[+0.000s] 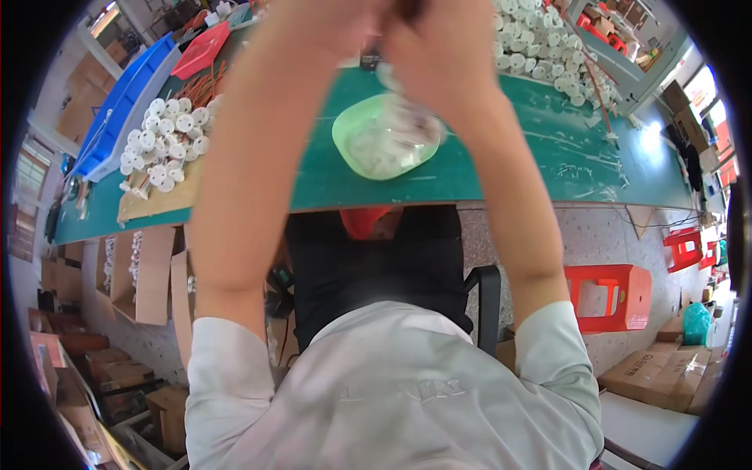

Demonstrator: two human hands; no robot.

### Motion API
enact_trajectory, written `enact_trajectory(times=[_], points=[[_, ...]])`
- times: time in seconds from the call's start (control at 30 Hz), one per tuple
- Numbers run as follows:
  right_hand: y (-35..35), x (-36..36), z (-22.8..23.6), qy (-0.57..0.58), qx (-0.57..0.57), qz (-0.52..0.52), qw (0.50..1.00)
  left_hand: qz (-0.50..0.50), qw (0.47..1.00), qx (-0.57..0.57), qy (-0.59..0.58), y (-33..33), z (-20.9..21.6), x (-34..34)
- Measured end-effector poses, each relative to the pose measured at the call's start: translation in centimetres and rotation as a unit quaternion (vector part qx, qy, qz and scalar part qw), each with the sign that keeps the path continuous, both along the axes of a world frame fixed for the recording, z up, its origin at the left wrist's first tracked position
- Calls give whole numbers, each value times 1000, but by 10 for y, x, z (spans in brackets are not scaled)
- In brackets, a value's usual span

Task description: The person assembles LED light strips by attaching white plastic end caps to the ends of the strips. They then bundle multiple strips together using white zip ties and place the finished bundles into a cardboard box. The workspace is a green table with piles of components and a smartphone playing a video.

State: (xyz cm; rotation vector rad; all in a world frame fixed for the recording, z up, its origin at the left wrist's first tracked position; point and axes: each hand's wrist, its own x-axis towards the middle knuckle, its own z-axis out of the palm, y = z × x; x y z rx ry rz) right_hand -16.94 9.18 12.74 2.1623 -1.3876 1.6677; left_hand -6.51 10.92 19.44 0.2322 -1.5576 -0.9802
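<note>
My left hand (pixel 337 19) and my right hand (pixel 435 51) are raised close together at the top edge of the head view. Both are smeared by motion, and their fingers are cut off or hidden. Something dark shows between them, too blurred to name. Below my right hand hangs a blurred whitish thing (pixel 411 121), partly over a light green bowl (pixel 347 146). Small whitish, see-through pieces (pixel 374 153) lie in that bowl, which stands on the green table (pixel 462 186).
White round parts with wires (pixel 168 137) are heaped on cardboard at the left, near a blue tray (pixel 129 102) and a red tray (pixel 201 51). More white round parts (pixel 540 43) are piled at the back right. A red stool (pixel 630 298) stands on the floor at right.
</note>
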Motion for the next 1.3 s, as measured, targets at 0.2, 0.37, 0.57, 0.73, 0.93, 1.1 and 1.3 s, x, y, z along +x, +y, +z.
enact_trajectory(times=[0.2,0.37,0.57,0.73,0.93,1.1,1.3], points=[[-20,92,-15,-77,-81,92,989,45,999,27,4,-17,-11,79],[-25,146,-60,-87,14,142,986,125,984,121,-39,-44,-54,147],[-25,154,-78,-56,104,138,983,167,972,162,-16,-35,-66,142],[-30,161,-65,-57,130,133,981,174,975,142,-5,-64,-60,168],[-36,154,-46,-71,92,131,985,213,969,123,9,-52,-38,137],[-37,153,-56,-58,76,139,986,181,971,158,-14,-39,-23,135],[-35,156,-66,0,49,130,990,309,951,-12,-13,-17,-60,100]])
